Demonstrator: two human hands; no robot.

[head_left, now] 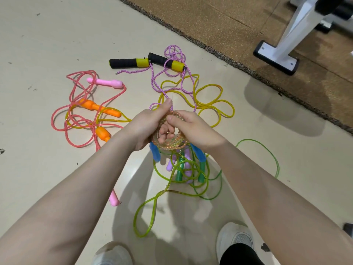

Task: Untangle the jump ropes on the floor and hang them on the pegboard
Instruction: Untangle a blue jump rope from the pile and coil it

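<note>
My left hand (145,127) and my right hand (194,129) hold a coiled glittery rope (169,145) with blue handles (155,153) hanging below it. The left fingers pass through the coil; the right thumb and finger pinch its top. On the floor under my hands lie a green rope (181,190) with green handles and lilac handles (170,165). Farther off lie a yellow rope (212,100) with orange handles (99,108), a pink rope (76,111) with pink handles (105,83), and a purple braided rope (172,54) with black-and-yellow handles (129,63). No pegboard is in view.
A brown rubber mat (238,27) covers the floor at the upper right, with the white foot of an exercise machine (275,58) on it. My white shoes (235,240) stand at the bottom edge, close to the green rope.
</note>
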